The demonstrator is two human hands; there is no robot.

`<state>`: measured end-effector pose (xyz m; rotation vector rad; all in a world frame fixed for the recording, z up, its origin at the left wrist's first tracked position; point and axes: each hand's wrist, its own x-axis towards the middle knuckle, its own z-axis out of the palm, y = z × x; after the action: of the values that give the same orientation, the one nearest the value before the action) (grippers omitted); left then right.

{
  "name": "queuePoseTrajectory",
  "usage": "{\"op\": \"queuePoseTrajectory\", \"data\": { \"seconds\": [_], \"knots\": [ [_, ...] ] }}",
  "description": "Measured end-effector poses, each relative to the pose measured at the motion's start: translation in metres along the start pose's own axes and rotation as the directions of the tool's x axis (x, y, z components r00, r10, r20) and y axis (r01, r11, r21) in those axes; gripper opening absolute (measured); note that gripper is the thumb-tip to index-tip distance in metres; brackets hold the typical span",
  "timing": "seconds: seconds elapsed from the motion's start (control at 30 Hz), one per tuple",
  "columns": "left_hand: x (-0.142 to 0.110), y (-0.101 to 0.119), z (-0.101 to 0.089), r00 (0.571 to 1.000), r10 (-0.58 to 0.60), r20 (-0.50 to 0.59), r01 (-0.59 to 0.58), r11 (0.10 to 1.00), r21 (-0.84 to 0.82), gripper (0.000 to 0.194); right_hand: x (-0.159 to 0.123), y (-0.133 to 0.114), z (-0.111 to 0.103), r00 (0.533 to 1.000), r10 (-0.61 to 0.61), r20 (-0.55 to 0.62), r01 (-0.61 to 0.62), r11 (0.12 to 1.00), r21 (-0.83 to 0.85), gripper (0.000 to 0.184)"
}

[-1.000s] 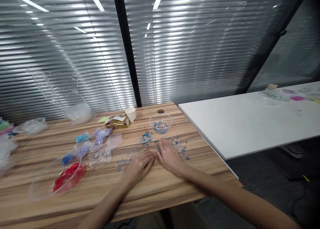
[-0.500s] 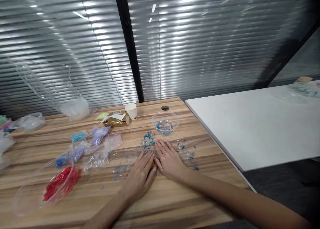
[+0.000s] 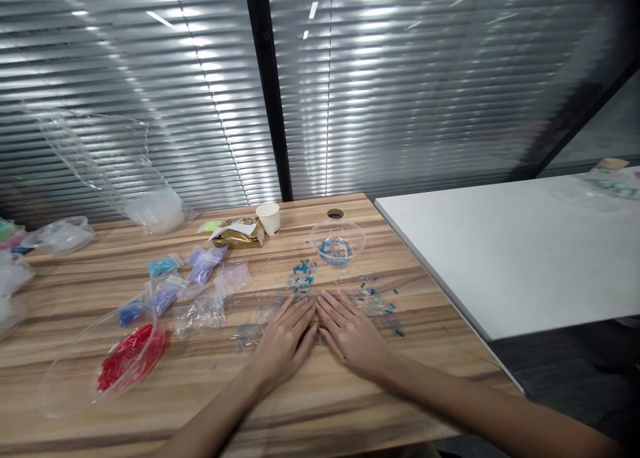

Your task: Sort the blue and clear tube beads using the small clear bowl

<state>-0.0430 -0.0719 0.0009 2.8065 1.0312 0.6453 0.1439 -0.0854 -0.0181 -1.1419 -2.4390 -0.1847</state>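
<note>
Blue pieces (image 3: 303, 271) and clear pieces (image 3: 247, 335) lie strewn toward the tabletop's (image 3: 320, 405) right edge. Among them, left hand (image 3: 284, 335) and right hand (image 3: 352, 331) rest flat, unclenched, side by side; a bowl (image 3: 358, 241) stands beyond, nearer the back edge.

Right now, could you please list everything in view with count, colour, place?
wooden table: 1, brown, centre
white table: 1, white, right
blurred items: uncountable, mixed, far right
blinds: several, grey, back
tall bag: 1, clear, back left
other bags: several, mostly clear, far left
box: 1, gold, back
cup: 1, white, right of box
packet: 1, yellow-green, left of box
small bags: several, blue, purple, pink, clear, left
near bowl: 1, clear, left
red pieces: many, red, in near bowl
far bowl: 1, clear, centre
small pieces: many, blue and clear, centre
left hand: 1, bare, among small pieces
right hand: 1, bare, beside left
</note>
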Motion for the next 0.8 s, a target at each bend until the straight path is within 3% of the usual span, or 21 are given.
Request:
{"op": "queuePoseTrajectory", "data": {
  "seconds": [0.2, 0.3, 0.37, 0.53, 0.63, 0.8],
  "knots": [
    [0.000, -0.013, -0.007, 0.998, -0.037, -0.041, 0.039, 0.998, 0.048, 0.033, -0.004, 0.001, -0.010, 0.989, -0.107, -0.102, 0.115, 0.990, 0.082, 0.034],
    [-0.001, -0.029, -0.019, 0.985, -0.142, -0.101, 0.148, 0.988, 0.049, 0.034, -0.004, 0.007, -0.013, 0.978, -0.122, -0.171, 0.143, 0.982, 0.120, 0.031],
    [-0.004, -0.039, -0.029, 0.954, -0.251, -0.166, 0.255, 0.967, 0.004, 0.037, -0.004, 0.013, -0.015, 0.969, -0.112, -0.222, 0.153, 0.972, 0.180, 0.031],
    [-0.026, -0.045, -0.049, 0.856, -0.477, -0.201, 0.465, 0.879, -0.103, 0.047, -0.004, 0.023, -0.020, 0.935, 0.109, -0.338, 0.055, 0.896, 0.441, 0.030],
    [-0.051, -0.041, -0.052, 0.859, -0.494, -0.136, 0.492, 0.869, -0.050, 0.051, -0.004, 0.024, -0.022, 0.914, 0.267, -0.307, -0.050, 0.822, 0.567, 0.030],
    [-0.083, -0.035, -0.047, 0.839, -0.544, -0.002, 0.544, 0.839, -0.004, 0.057, -0.003, 0.023, -0.027, 0.916, 0.346, -0.202, -0.113, 0.708, 0.697, 0.031]
  ]
}}
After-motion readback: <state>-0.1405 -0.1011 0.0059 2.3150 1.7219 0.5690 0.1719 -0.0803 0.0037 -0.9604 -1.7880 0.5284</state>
